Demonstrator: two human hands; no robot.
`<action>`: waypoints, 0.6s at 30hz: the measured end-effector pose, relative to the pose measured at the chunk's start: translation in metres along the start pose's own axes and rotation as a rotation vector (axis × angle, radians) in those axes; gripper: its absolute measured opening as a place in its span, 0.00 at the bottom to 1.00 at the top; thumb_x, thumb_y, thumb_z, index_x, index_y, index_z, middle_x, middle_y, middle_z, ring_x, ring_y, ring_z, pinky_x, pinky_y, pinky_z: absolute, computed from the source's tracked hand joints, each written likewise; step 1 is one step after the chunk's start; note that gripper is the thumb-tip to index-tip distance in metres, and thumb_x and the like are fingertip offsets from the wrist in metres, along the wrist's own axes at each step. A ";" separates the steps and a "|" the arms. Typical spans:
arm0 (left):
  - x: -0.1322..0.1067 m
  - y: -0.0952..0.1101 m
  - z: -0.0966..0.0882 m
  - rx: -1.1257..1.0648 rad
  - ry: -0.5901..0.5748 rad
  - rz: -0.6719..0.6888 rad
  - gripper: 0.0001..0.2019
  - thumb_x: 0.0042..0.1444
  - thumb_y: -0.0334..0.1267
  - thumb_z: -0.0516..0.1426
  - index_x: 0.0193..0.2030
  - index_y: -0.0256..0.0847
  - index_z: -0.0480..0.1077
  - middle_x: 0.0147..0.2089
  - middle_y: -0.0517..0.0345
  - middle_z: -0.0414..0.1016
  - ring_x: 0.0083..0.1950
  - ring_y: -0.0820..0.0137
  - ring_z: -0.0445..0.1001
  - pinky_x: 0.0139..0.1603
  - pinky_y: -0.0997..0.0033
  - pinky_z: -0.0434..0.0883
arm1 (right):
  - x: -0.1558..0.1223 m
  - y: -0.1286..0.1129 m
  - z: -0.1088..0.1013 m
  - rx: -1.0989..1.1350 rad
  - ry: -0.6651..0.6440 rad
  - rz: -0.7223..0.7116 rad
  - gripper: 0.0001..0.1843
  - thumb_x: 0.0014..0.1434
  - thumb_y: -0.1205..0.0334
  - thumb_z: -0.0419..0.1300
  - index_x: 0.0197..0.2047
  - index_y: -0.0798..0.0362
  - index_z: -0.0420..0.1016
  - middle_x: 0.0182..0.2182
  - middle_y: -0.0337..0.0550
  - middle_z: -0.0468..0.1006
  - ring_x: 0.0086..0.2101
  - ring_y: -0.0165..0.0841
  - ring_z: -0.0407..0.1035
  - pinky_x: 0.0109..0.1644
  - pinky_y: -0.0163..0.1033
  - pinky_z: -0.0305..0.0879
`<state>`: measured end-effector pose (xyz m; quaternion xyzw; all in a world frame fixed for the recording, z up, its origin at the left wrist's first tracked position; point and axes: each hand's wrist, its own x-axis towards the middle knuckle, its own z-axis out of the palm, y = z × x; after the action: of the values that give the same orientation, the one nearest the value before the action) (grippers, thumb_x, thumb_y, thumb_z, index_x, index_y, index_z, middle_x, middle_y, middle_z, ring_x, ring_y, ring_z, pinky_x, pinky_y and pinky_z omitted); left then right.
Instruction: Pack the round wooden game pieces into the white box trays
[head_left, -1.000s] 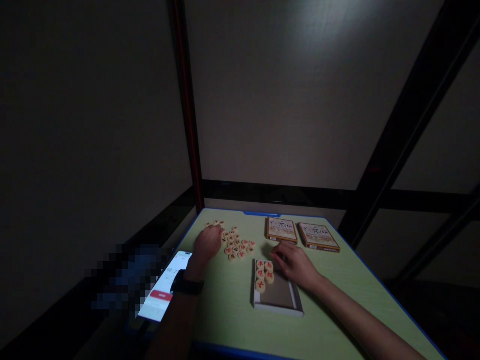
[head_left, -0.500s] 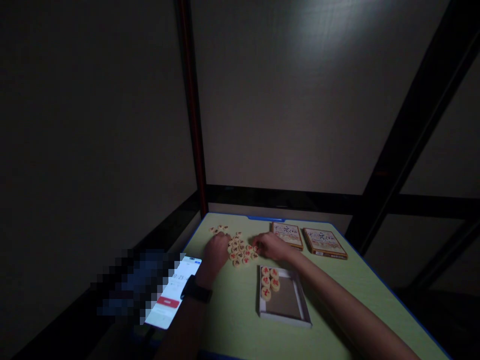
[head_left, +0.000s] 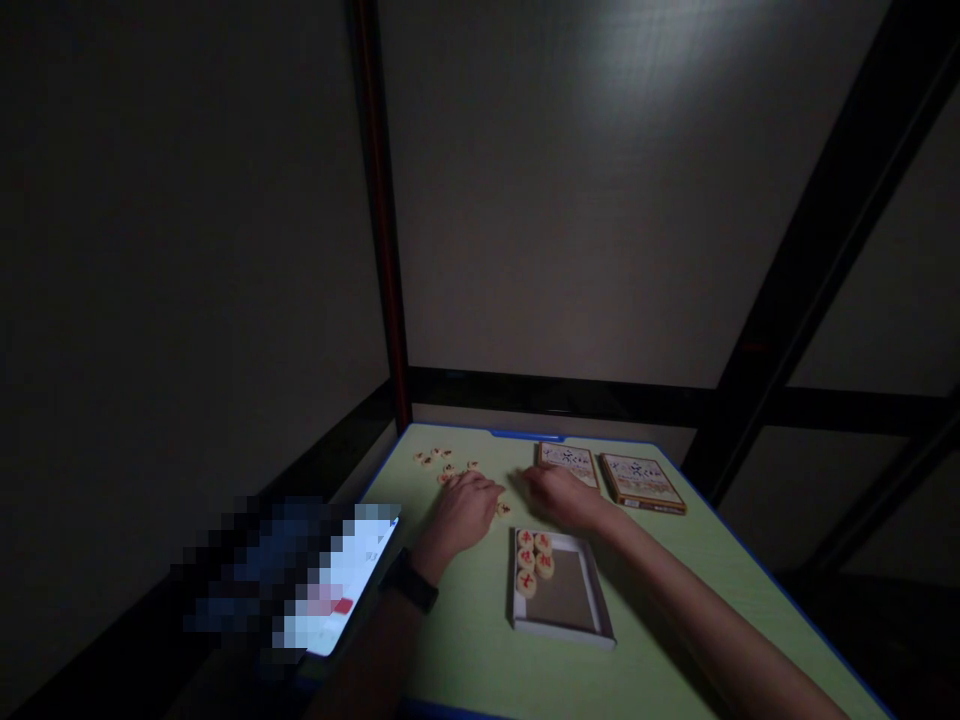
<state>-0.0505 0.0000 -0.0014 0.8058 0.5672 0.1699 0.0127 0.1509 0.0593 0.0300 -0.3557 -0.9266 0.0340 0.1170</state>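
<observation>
Round wooden game pieces with red and black marks (head_left: pixel 442 465) lie scattered at the far left of a green table (head_left: pixel 465 620). My left hand (head_left: pixel 461 512), palm down with fingers curled, covers part of the pile. My right hand (head_left: pixel 559 495) rests palm down just right of it, fingers bent over more pieces. A shallow grey box tray (head_left: pixel 562 600) in front of the right hand holds several pieces (head_left: pixel 534 558) in its far left corner. What either hand grips is hidden.
Two flat orange-edged boxes (head_left: pixel 568 462) (head_left: pixel 641 480) lie side by side at the table's far right. A lit phone screen (head_left: pixel 341 590) sits at the left edge, beside a blurred patch. Dark frame posts and a wall stand behind the table.
My left hand has slid right over the pile toward the middle. My right hand has moved from beside the tray up to the pieces.
</observation>
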 end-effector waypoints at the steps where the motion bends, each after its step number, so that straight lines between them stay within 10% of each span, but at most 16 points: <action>1: 0.000 0.000 0.000 0.006 0.008 0.006 0.16 0.66 0.33 0.49 0.53 0.45 0.76 0.52 0.53 0.80 0.58 0.62 0.70 0.60 0.59 0.63 | -0.006 0.000 -0.004 0.017 0.020 -0.010 0.10 0.59 0.76 0.55 0.38 0.57 0.76 0.35 0.50 0.78 0.36 0.35 0.71 0.38 0.35 0.60; 11: -0.002 0.004 0.000 0.092 0.044 0.045 0.14 0.63 0.32 0.52 0.46 0.46 0.79 0.47 0.53 0.81 0.54 0.59 0.72 0.56 0.55 0.65 | -0.094 -0.036 -0.024 0.317 -0.013 -0.118 0.12 0.62 0.73 0.54 0.40 0.53 0.77 0.39 0.46 0.75 0.38 0.33 0.71 0.43 0.36 0.65; 18: -0.002 0.006 0.002 0.100 0.069 0.030 0.13 0.63 0.33 0.53 0.47 0.46 0.79 0.46 0.51 0.79 0.54 0.59 0.72 0.55 0.55 0.65 | -0.106 -0.051 -0.005 0.269 -0.088 -0.067 0.16 0.54 0.77 0.57 0.45 0.52 0.74 0.40 0.44 0.77 0.41 0.35 0.71 0.47 0.36 0.64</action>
<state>-0.0454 -0.0036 -0.0025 0.8076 0.5628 0.1691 -0.0496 0.1951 -0.0493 0.0214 -0.3039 -0.9293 0.1695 0.1241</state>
